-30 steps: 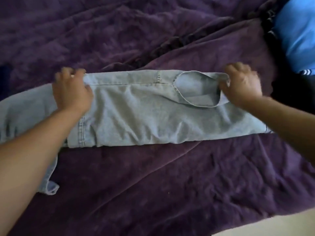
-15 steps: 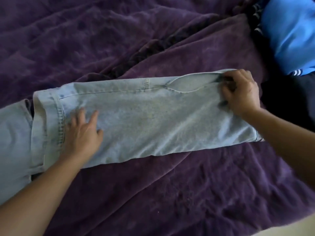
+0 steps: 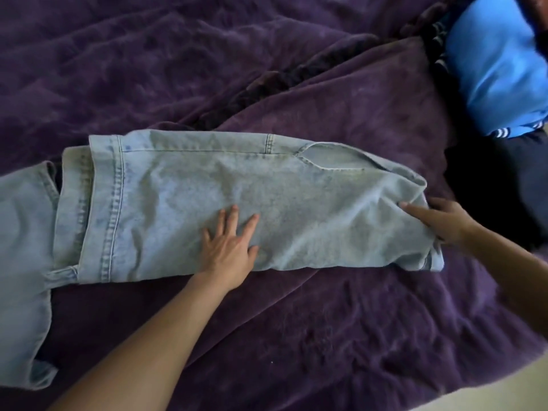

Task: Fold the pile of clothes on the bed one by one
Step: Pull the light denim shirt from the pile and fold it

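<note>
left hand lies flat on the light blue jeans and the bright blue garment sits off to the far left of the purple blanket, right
Not quite. The head view shows the bright blue garment at the far right, not the left. The rest holds: the left hand lies flat on the light blue jeans, on the purple blanket.

Home bedroom; bed spread with purple blanket [image 3: 326,336], jeans [image 3: 237,203], blue garment [image 3: 498,63]
</note>
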Tool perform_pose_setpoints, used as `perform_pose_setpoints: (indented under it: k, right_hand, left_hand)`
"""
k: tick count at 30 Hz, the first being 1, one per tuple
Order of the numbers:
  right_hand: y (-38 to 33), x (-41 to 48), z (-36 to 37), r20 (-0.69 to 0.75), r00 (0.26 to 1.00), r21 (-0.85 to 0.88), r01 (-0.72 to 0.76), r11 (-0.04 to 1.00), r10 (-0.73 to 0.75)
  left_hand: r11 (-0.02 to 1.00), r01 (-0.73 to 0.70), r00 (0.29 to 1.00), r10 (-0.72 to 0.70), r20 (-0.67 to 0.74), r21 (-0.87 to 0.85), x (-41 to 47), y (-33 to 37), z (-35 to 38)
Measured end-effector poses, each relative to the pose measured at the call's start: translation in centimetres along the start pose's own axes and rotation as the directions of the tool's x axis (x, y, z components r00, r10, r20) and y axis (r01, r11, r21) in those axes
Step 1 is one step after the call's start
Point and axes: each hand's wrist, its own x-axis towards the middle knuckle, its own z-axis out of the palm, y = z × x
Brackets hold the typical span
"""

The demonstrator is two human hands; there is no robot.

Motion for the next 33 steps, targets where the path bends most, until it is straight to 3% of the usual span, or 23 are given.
perform_pose_setpoints:
  k: [3, 6, 9, 13, 15, 16, 17, 19, 20, 22, 24, 25, 27, 28, 29, 30, 31, 33]
  right_hand:
    - [-2.4, -2.8, -1.7, 0.176, 0.984, 0.203, 0.004, 0.979, -0.040]
    - [-7.9, -5.8, -2.5, 0.240, 0.945, 0.292, 0.148, 0.945, -0.222]
    - [-13.6, -8.1, 1.3, 0.256, 0.886, 0.369, 0.279, 0.887, -0.385]
    - [-18.5, -9.3, 11.5, 0.406, 0.844, 0.383, 0.191, 0.904, -0.350]
    - [-18.0, -8.0, 15.3, 0.375, 0.848, 0.237, 0.303, 0.923, -0.375]
    - [-17.2, -7.1, 16.3, 0.301, 0.827, 0.039, 0.486, 0.873, -0.474]
    - [-15.8, -6.3, 16.8, 0.239, 0.760, -0.218, 0.648, 0.729, -0.604]
    - [-12.6, -5.3, 17.4, 0.307, 0.601, -0.552, 0.744, 0.377, -0.738]
    - [-10.9, -4.8, 17.6, 0.396, 0.577, -0.621, 0.741, 0.255, -0.714]
    - [-8.3, -3.5, 17.8, 0.521, 0.592, -0.662, 0.735, 0.146, -0.615]
    - [-7.7, -2.6, 16.9, 0.525, 0.575, -0.596, 0.775, 0.211, -0.628]
    - [-7.7, -2.3, 16.3, 0.443, 0.547, -0.525, 0.800, 0.289, -0.710]
    - [-7.2, -1.8, 15.0, 0.097, 0.546, -0.454, 0.768, 0.451, -0.832]
    - [-6.6, -1.7, 14.5, -0.069, 0.611, -0.383, 0.714, 0.587, -0.788]
    - [-6.1, -1.7, 14.3, -0.157, 0.729, -0.230, 0.629, 0.743, -0.666]
    - [-5.6, -1.8, 14.6, -0.145, 0.860, -0.034, 0.489, 0.872, -0.489]
    - [-5.2, -1.9, 14.9, -0.058, 0.942, 0.125, 0.334, 0.934, -0.329]
    - [-5.3, -2.0, 15.5, 0.094, 0.975, 0.297, 0.166, 0.941, -0.202]
  left_hand:
    - [1.000, -0.010, 0.999, 0.009, -0.037, -0.030, -0.6, -0.3, -1.1]
    - [0.991, 0.076, 0.994, -0.085, -0.072, -0.111, -1.9, -1.7, -1.9]
    - [0.966, 0.158, 0.978, -0.183, -0.104, -0.206, -3.8, -3.3, -2.4]
    - [0.852, 0.171, 0.903, -0.336, -0.266, -0.495, -5.9, -3.9, -3.1]
    - [0.787, 0.104, 0.819, -0.415, -0.398, -0.608, -6.7, -4.0, -3.7]
    - [0.774, 0.057, 0.776, -0.432, -0.459, -0.631, -7.0, -3.8, -4.0]
    - [0.790, 0.014, 0.745, -0.417, -0.521, -0.613, -7.1, -3.4, -4.3]
    - [0.907, -0.029, 0.746, -0.261, -0.613, -0.421, -6.6, -2.7, -4.5]
    - [0.951, -0.043, 0.795, -0.154, -0.587, -0.307, -6.0, -2.3, -4.3]
    - [0.981, -0.027, 0.936, -0.043, -0.350, -0.194, -4.5, -1.9, -3.5]
    - [0.993, 0.019, 0.994, -0.032, -0.106, -0.117, -3.6, -1.9, -1.7]
    - [0.997, 0.028, 0.998, -0.033, -0.054, -0.078, -3.6, -1.9, -0.6]
    - [0.999, 0.022, 0.999, -0.023, -0.036, -0.034, -4.0, -1.8, 0.8]
    - [1.000, 0.016, 0.999, -0.016, -0.033, -0.021, -4.0, -1.8, 1.1]
    - [1.000, 0.012, 1.000, -0.013, -0.026, -0.020, -3.9, -2.0, 1.4]
    - [1.000, 0.012, 1.000, -0.012, -0.016, -0.027, -3.7, -2.3, 1.4]
    - [0.999, 0.008, 1.000, -0.008, -0.009, -0.033, -3.5, -2.7, 1.3]
    - [0.999, -0.022, 1.000, 0.022, -0.016, -0.040, -2.9, -3.5, 1.0]
